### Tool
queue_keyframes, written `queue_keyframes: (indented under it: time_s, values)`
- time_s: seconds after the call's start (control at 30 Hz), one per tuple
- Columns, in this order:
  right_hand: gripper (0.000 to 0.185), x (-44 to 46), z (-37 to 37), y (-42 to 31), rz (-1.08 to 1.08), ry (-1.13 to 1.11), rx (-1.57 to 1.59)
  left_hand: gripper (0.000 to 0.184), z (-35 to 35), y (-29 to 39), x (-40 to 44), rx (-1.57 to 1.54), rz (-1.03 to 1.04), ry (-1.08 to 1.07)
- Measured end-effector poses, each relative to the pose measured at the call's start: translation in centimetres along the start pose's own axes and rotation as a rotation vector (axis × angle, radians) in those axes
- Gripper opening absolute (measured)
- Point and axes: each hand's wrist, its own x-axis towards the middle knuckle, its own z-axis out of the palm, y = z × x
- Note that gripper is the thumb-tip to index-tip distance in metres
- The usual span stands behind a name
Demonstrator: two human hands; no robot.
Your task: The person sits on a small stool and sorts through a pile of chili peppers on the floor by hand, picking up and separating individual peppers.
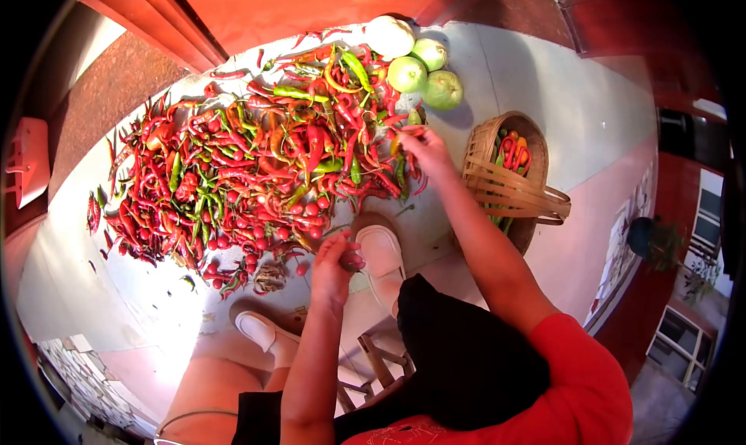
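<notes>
A wide heap of red, green and orange peppers (233, 158) lies on the pale floor, with small round red ones among them. My right hand (426, 148) is at the heap's right edge, its fingers closed on a small yellowish pepper (396, 145). Nearer to me, my left hand (334, 268) is closed in front of the heap, above my shoe; a small dark reddish thing shows at its fingers, too unclear to name. Several pale green round gourds (406, 74) sit at the heap's upper right.
A woven basket (474, 146) with a wide handle holds peppers, to the right of my right hand. My shoes (379, 252) stand at the heap's near edge. A wooden stool (377, 361) is under me. Red door panels (311, 14) rise behind the heap.
</notes>
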Motion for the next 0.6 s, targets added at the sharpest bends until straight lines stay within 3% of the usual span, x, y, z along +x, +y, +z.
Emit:
queue_keyframes:
  time_s: [0.03,0.17,0.27,0.3,0.33,0.37,0.4,0.43,0.47,0.5,0.6]
  values:
    - [0.019,-0.4,-0.9,-1.1,0.115,0.031,0.035,0.027,0.1,0.1,0.1,-0.004,-0.001,-0.002]
    - [0.020,-1.4,-2.6,-3.5,0.166,-0.043,0.208,0.035,1.4,0.7,0.3,0.017,0.042,-0.067]
    - [0.024,-4.4,0.3,-6.9,0.357,-0.453,0.145,0.046,3.0,1.6,0.6,-0.028,0.122,-0.147]
    - [0.024,-5.3,1.7,-6.6,0.301,-0.517,0.115,0.054,3.4,1.9,0.8,-0.071,0.168,-0.205]
    - [0.024,-6.7,3.6,-8.2,0.398,-0.497,-0.015,0.067,3.4,2.1,1.2,-0.059,0.165,-0.276]
    - [0.026,-7.5,5.7,-7.6,0.380,-0.460,-0.140,0.067,3.5,2.3,1.0,-0.058,0.167,-0.275]
    - [0.031,-7.9,7.2,-4.1,0.016,-0.447,-0.404,0.070,3.8,2.5,0.8,-0.104,0.167,-0.369]
    - [0.033,-9.7,8.5,-6.3,-0.108,-0.533,-0.626,0.074,4.1,2.6,0.8,-0.150,0.164,-0.466]
    - [0.033,-10.8,9.6,-4.4,-0.378,-0.420,-0.871,0.078,3.4,1.9,1.2,-0.144,0.211,-0.392]
    - [0.038,-11.7,10.3,-4.8,-0.325,-0.505,-0.914,0.078,2.5,1.5,1.0,-0.157,0.215,-0.339]
    - [0.035,-12.8,10.0,-6.0,-0.374,-0.697,-0.926,0.068,-0.8,1.1,0.9,-0.151,0.211,-0.477]
